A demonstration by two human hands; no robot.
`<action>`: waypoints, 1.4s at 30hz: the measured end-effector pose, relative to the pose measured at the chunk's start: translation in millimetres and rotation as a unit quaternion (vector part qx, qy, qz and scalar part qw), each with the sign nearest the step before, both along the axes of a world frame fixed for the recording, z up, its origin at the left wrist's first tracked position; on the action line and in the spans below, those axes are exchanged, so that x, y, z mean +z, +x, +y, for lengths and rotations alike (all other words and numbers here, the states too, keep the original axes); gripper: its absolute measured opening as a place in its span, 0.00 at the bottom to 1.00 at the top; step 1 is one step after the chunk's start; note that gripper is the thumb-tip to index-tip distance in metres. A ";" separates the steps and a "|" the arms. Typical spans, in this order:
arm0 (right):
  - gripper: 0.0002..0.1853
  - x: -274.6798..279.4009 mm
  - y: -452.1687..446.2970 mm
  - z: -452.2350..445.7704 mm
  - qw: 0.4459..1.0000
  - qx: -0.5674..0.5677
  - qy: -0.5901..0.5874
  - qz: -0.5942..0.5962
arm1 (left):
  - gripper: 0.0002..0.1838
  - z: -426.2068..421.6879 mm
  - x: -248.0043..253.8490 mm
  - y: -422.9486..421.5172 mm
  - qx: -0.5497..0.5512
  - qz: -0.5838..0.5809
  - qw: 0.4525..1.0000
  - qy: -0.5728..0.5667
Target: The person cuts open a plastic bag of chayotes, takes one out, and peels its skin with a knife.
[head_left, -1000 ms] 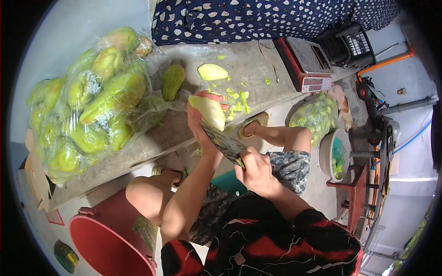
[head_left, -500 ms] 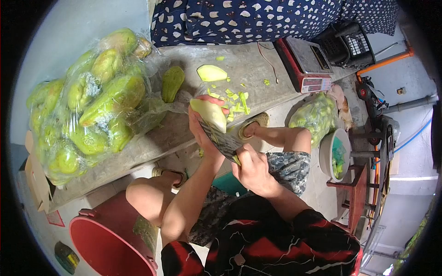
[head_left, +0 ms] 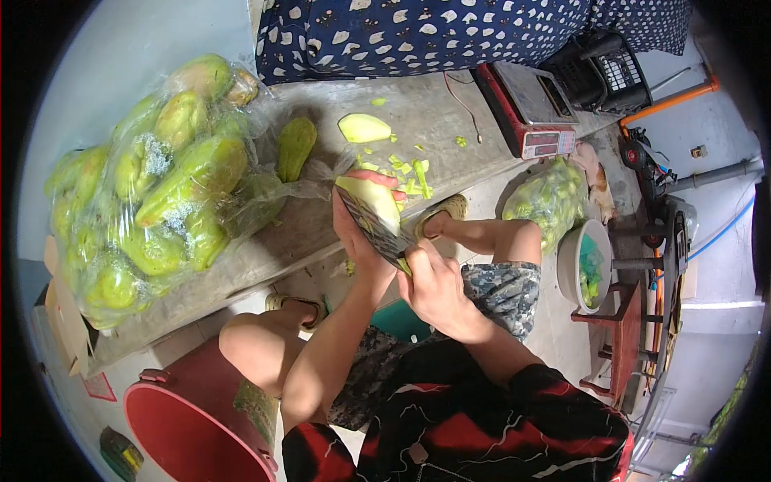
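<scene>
A mostly peeled, pale green papaya (head_left: 379, 198) rests in my left hand (head_left: 359, 247), whose fingers wrap round it from below. My right hand (head_left: 436, 285) is closed round the handle end of a knife (head_left: 371, 222), and its broad dark blade lies along the near side of the papaya. Much of the handle is hidden by my fingers. Beyond my hands, a second peeled papaya (head_left: 365, 128) lies on the concrete ledge (head_left: 438, 100) among green peelings (head_left: 418, 178). An unpeeled papaya (head_left: 296, 149) lies to the left of these.
A large clear bag of unpeeled papayas (head_left: 189, 177) fills the ledge's left side. A red scale (head_left: 526, 112) and black basket (head_left: 602, 72) stand at back right. On the floor are another filled bag (head_left: 550, 201), a white tub (head_left: 572, 269), a red stool (head_left: 618, 329) and a red bin (head_left: 193, 410).
The knife blade has moved up and left along the papaya, toward its far end. My right hand has shifted slightly left and up with it. My left hand keeps its hold.
</scene>
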State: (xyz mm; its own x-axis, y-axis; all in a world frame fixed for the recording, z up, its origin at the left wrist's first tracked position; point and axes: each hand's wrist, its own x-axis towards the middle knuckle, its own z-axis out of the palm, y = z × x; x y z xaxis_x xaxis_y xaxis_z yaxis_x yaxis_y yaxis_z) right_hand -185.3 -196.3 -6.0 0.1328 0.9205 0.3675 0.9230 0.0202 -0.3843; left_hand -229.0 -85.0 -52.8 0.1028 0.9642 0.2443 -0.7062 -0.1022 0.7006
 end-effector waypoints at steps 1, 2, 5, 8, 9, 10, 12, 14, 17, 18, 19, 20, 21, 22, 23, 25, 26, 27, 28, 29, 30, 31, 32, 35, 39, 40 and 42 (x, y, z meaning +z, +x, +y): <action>0.13 0.8 -0.8 0.1 1.000 -0.002 -0.005 0.006 | 0.29 0.5 -2.9 -2.0 -0.002 0.008 1.000 0.018; 0.13 1.3 -1.2 0.4 1.000 -0.005 -0.010 0.011 | 0.26 0.8 -4.4 -2.8 -0.003 0.017 0.999 0.036; 0.13 1.0 -1.6 1.6 1.000 -0.002 -0.006 0.021 | 0.32 2.4 2.8 0.9 0.007 0.001 1.000 0.009; 0.12 2.3 -1.5 1.6 0.998 -0.010 -0.016 0.060 | 0.31 7.1 -3.7 -4.3 -0.024 0.005 0.998 0.052; 0.12 4.2 -0.5 1.8 0.998 -0.010 -0.017 0.060 | 0.31 7.8 -2.5 -5.3 -0.024 0.006 0.998 0.051; 0.12 7.3 1.9 2.4 0.996 -0.013 -0.025 0.082 | 0.31 8.7 0.3 -6.6 -0.025 0.022 0.998 0.047; 0.12 10.7 4.2 3.8 0.994 -0.015 -0.034 0.102 | 0.32 10.0 0.8 -7.5 -0.026 0.038 0.998 0.043; 0.12 12.0 4.8 3.9 0.992 -0.018 -0.043 0.114 | 0.31 10.2 -1.8 -7.5 -0.046 0.065 0.996 0.031; 0.10 9.6 1.5 5.1 0.995 -0.029 -0.027 0.092 | 0.31 6.0 5.1 -1.2 -0.016 0.031 0.999 0.017; 0.10 9.0 1.2 6.6 0.995 -0.028 -0.027 0.093 | 0.31 5.1 4.4 -0.9 -0.016 0.032 0.999 0.017; 0.10 8.7 1.6 8.7 0.993 -0.032 -0.008 0.117 | 0.30 3.7 2.7 -0.8 -0.013 0.047 0.999 0.024; 0.11 8.8 2.6 10.3 0.989 -0.036 0.010 0.140 | 0.29 2.9 1.4 -0.4 -0.009 0.061 0.998 0.031; 0.11 7.8 4.0 10.6 0.989 -0.036 0.010 0.140 | 0.29 3.1 0.3 -0.8 -0.009 0.061 0.998 0.030; 0.11 6.2 5.9 10.6 0.989 -0.030 0.007 0.145 | 0.28 4.4 -0.9 -2.2 -0.009 0.072 0.997 0.036; 0.11 5.8 7.9 10.9 0.988 -0.024 0.006 0.149 | 0.26 6.1 -2.0 -3.3 -0.008 0.083 0.996 0.042; 0.11 9.2 12.1 14.1 0.987 -0.023 0.001 0.157 | 0.26 11.1 -4.4 -4.5 -0.002 0.109 0.992 0.067; 0.11 11.8 14.4 15.9 0.986 -0.022 -0.005 0.166 | 0.27 13.7 -5.6 -5.0 0.004 0.136 0.987 0.091; 0.11 15.0 16.5 17.2 0.986 -0.021 -0.005 0.166 | 0.27 15.9 -7.4 -5.4 0.004 0.136 0.987 0.091; 0.10 19.2 18.8 18.5 0.982 -0.018 -0.038 0.186 | 0.27 18.0 -8.8 -5.7 0.006 0.137 0.986 0.098; 0.10 23.0 21.8 20.0 0.976 -0.014 -0.071 0.207 | 0.27 20.0 -10.2 -5.7 0.008 0.138 0.985 0.104; 0.10 26.1 25.1 21.9 0.976 -0.014 -0.071 0.207 | 0.27 21.7 -10.0 -6.3 0.008 0.138 0.985 0.104; 0.10 29.1 29.2 24.6 0.972 -0.005 -0.088 0.217 | 0.27 23.5 -9.8 -6.8 0.015 0.135 0.985 0.110; 0.11 31.7 33.3 28.0 0.968 0.005 -0.106 0.227 | 0.27 25.4 -9.6 -7.3 0.022 0.131 0.984 0.116; 0.12 38.7 45.1 40.4 0.969 0.041 -0.109 0.219 | 0.27 33.4 -11.8 -10.3 0.025 0.125 0.987 0.101; 0.14 42.1 53.4 52.0 0.961 0.067 -0.130 0.234 | 0.26 41.4 -9.5 -13.5 0.029 0.106 0.989 0.103; 0.16 42.3 54.5 53.7 0.959 0.079 -0.121 0.242 | 0.26 42.8 -9.9 -14.9 0.027 0.108 0.988 0.102; 0.19 41.3 61.1 54.3 0.953 0.070 -0.138 0.262 | 0.26 44.0 -7.4 -19.4 0.027 0.111 0.988 0.100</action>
